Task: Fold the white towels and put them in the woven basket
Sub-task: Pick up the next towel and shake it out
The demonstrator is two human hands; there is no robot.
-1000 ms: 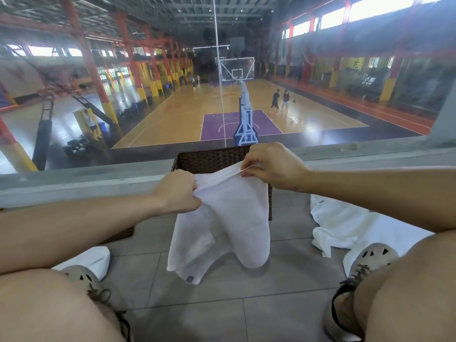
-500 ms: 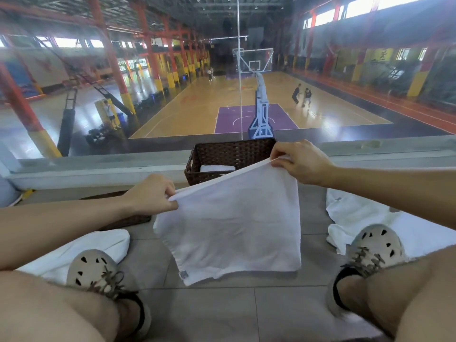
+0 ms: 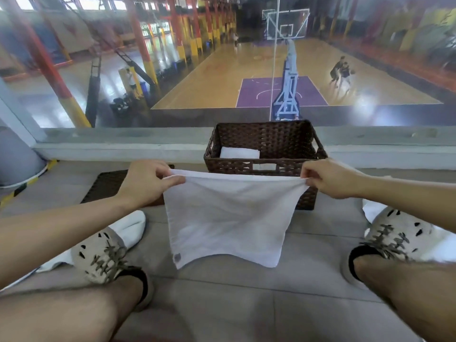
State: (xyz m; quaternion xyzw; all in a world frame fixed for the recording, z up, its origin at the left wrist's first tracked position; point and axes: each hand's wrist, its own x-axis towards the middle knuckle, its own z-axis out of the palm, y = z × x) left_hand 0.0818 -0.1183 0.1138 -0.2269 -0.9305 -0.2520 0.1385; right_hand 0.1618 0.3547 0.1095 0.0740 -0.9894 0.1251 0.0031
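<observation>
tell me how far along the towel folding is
Done: one folded towel lies in the woven basket, at its left end. In hand: the left hand and right hand pinch the top corners of a white towel, hanging spread and unfolded. Left: folding and storing it, plus the left floor towel and the right floor towel.

White towel [image 3: 227, 218] I hold hanging spread at frame centre; dark woven basket [image 3: 266, 139] just behind, folded towel [image 3: 239, 153] inside.
</observation>
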